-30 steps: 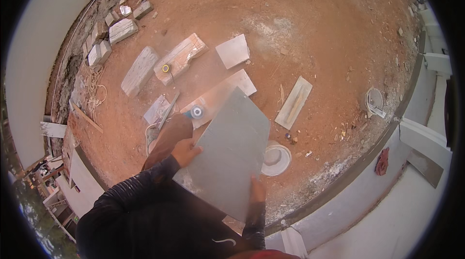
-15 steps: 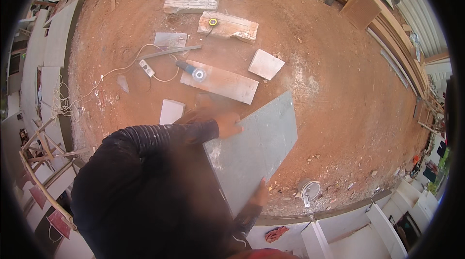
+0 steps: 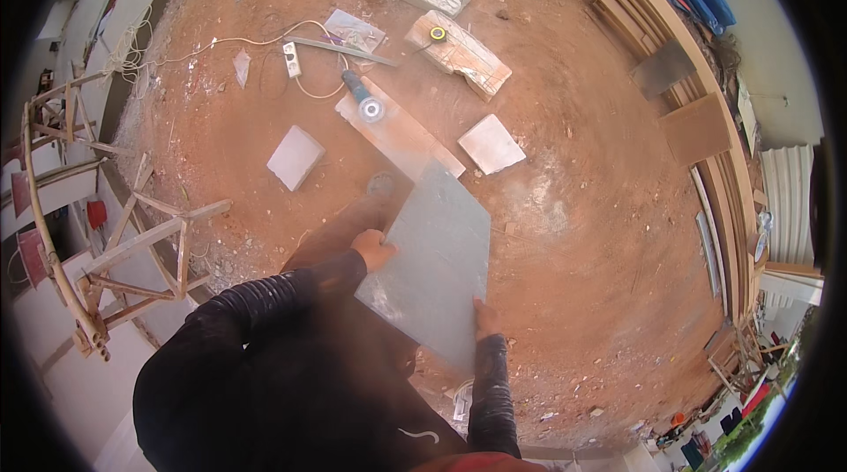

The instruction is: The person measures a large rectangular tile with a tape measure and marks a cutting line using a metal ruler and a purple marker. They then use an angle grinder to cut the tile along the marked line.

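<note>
- Spreading under everything was the red dirt floor (image 3: 573, 234), which carried the loose pieces and tools.
- Carried flat above it at about waist height was a large grey tile (image 3: 437, 260), one hand on each side edge, likely so the broad slab stayed balanced.
- The left hand (image 3: 375, 250) was clamped on the tile's left edge, thumb on top.
- The right hand (image 3: 483, 320) gripped the near right edge, fingers curled under it.
- A long pale slab (image 3: 401, 132) lay beyond the tile's far edge, an angle grinder (image 3: 360, 97) resting on its far end.
- Two small square offcuts (image 3: 296, 157) (image 3: 491, 144) lay either side of that slab.
</note>
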Motion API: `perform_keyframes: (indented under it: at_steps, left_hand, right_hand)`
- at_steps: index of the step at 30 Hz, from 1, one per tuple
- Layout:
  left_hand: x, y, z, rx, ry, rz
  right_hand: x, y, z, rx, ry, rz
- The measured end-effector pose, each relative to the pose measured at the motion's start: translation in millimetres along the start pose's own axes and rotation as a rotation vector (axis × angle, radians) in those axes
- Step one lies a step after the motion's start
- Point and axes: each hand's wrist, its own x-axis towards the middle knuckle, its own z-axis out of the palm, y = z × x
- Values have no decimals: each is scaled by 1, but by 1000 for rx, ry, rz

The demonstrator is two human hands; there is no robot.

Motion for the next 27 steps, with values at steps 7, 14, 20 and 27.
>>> perform_keyframes:
  at_steps: [7, 14, 20, 27]
  left_hand:
    - [-13, -74, 38, -580, 19, -417]
    - [-17, -116, 62, -1529, 150, -607]
    - [17, -102, 71, -1841, 322, -605]
    - [95, -59, 145, -2094, 460, -543]
  right_hand:
    - [110, -141, 45, -552, -268, -20]
    - [168, -227, 209, -1183, -501, -180]
    - [198, -270, 337, -1692, -515, -401]
    - [249, -319, 382, -2008, -611, -525]
